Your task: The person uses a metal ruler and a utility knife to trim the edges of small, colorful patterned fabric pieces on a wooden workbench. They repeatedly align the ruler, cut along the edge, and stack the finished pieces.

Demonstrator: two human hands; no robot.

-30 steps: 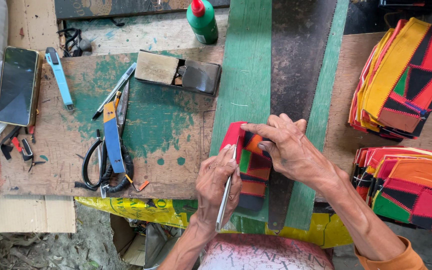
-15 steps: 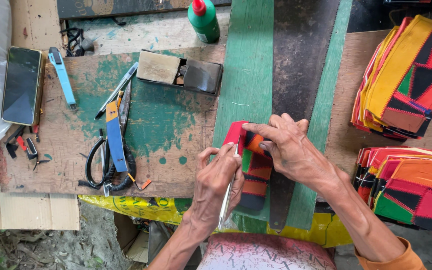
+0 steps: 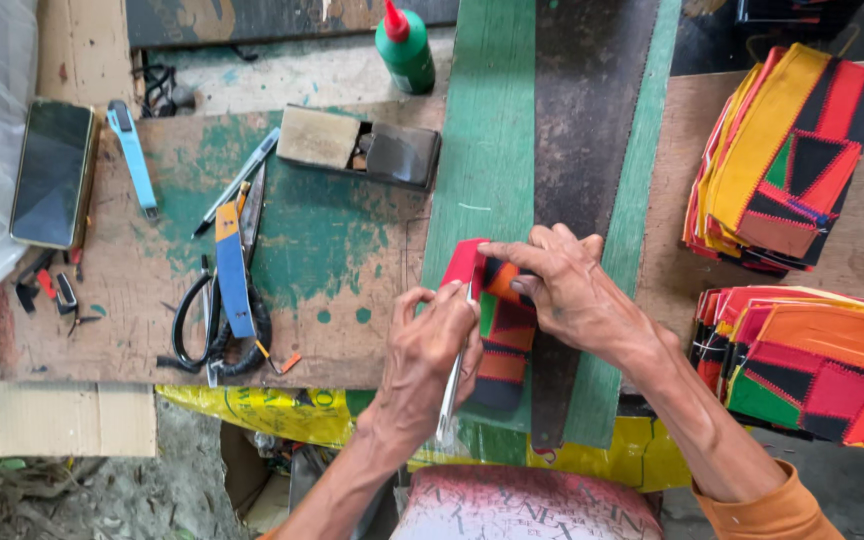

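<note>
Head view: I saw patchwork strip (image 3: 500, 330) lying on green board (image 3: 482, 150) of tabletop, long axis running away from me, near end toward my body. Right hand (image 3: 577, 290) lay over far end, fingers pressing strip flat. Left hand (image 3: 432, 350) touched strip's left edge, pinching slim metal tool (image 3: 449, 405), tip at red corner. Both hands on strip; left nearer its middle. Scissors (image 3: 214, 320) well left, patch stacks (image 3: 792, 150) right.

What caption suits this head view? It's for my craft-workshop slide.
Left hand works a slim tool on a patchwork strip pinned by the right hand.
</note>
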